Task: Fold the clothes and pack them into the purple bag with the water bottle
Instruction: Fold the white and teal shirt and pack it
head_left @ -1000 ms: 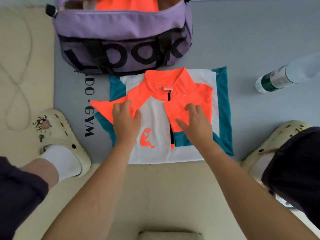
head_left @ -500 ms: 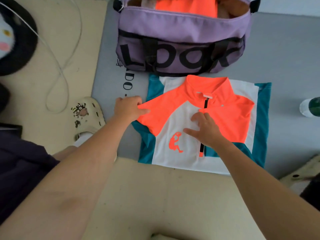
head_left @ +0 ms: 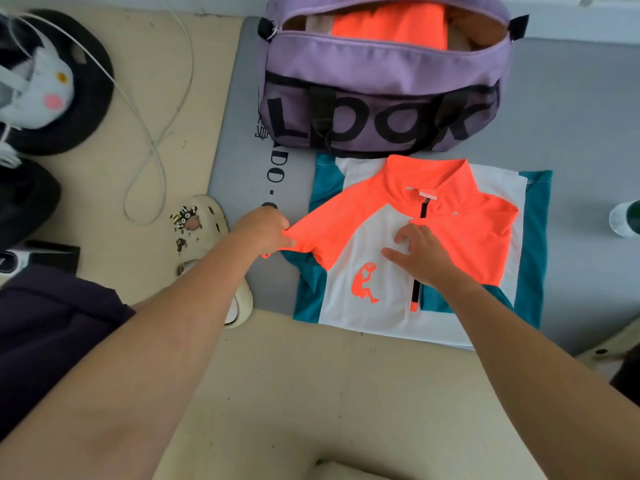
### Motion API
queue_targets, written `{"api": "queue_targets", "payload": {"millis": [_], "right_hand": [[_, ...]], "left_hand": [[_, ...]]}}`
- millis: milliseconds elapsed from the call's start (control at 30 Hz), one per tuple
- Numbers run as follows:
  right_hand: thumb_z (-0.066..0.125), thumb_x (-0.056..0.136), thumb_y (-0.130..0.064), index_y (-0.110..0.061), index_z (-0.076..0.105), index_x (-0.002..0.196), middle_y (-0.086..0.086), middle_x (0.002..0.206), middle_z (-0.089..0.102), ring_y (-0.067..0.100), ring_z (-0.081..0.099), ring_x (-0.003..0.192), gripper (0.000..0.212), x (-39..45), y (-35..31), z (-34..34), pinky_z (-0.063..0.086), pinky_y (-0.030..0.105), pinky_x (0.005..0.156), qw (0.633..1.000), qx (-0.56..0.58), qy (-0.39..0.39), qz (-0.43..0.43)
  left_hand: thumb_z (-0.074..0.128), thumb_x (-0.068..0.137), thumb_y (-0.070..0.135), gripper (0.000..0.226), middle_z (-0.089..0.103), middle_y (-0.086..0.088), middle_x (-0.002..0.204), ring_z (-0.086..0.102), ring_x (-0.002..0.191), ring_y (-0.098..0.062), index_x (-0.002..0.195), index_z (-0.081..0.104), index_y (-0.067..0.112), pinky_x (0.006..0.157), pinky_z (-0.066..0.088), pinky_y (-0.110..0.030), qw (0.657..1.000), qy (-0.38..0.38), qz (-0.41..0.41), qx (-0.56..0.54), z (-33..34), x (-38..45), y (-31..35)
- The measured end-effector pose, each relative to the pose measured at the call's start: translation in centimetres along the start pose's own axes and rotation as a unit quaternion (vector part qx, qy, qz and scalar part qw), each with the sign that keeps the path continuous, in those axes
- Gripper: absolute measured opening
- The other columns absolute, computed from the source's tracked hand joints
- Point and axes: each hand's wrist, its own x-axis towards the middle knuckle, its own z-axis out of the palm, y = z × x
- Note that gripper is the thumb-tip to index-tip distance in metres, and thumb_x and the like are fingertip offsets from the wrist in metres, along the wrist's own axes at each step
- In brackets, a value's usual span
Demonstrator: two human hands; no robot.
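The left hand [head_left: 265, 230] has been moved off the chest of the jersey [head_left: 367, 271] and out to its orange sleeve [head_left: 311, 233] — a second ago both palms were laid flat on the front. The sleeve tip is now pinched between thumb and curled fingers and drawn taut, away from the body of the jersey. The right hand [head_left: 420, 252] has been kept on the chest, shifted to the zip line; its fingers are spread and straight, pressed on the cloth as an anchor, nothing gripped.

Judged from this, smoothing is finished and the sleeve fold is being started: the sleeve is likely to be carried inward over the white panel.

Places, all taken from the jersey:
- It is spread on a grey mat [head_left: 242, 161], collar toward the purple bag [head_left: 381, 98], its lower hem lapped onto the beige floor.
- The purple bag is set just beyond the collar, unzipped, with an orange garment [head_left: 388, 29] already packed inside.
- The water bottle [head_left: 627, 220] is seen well off the far sleeve side, cut by the frame edge — not yet packed.
- A cream clog [head_left: 197, 230] is worn just beside the pulled sleeve; a white cable [head_left: 156, 140] is looped on the floor beyond it.

The fold path is not blocked; the clog sits close to the left hand.
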Motion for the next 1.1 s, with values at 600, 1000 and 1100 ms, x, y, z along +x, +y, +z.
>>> {"api": "queue_targets", "payload": {"millis": [600,1000,1100], "right_hand": [[0.061,0.093,-0.035,-0.007,0.053,0.077,0.015,0.071,0.065,0.023,0.065,0.054,0.033,-3.4,-0.4,0.0,0.057,0.039,0.059,0.932,0.304,0.027,0.198],[0.061,0.091,-0.007,-0.009,0.071,0.091,0.006,0.062,0.062,0.016,0.058,0.054,0.01,-4.0,2.6,-3.1,0.047,0.02,0.053,0.958,0.269,-0.011,0.101],[0.057,0.093,-0.018,-0.006,0.07,0.076,0.01,0.075,0.073,0.024,0.07,0.071,0.024,-4.1,2.8,-3.3,0.056,0.033,0.067,0.941,0.305,0.014,0.145]], "left_hand": [[0.049,0.094,0.036,0.03,0.062,0.001,0.085,0.061,0.086,-0.023,0.125,0.051,0.036,0.079,0.052,-0.039,0.966,0.129,0.063,-0.215,4.0,0.4,11.7],[0.055,0.095,0.032,0.007,0.061,0.009,0.082,0.059,0.079,-0.02,0.093,0.057,0.026,0.061,0.038,-0.031,0.965,0.171,0.081,-0.18,5.0,4.9,10.7],[0.056,0.094,0.03,0.01,0.054,0.011,0.071,0.058,0.076,-0.02,0.104,0.056,0.025,0.062,0.041,-0.032,0.954,0.196,0.085,-0.21,5.6,4.7,10.5]]}}
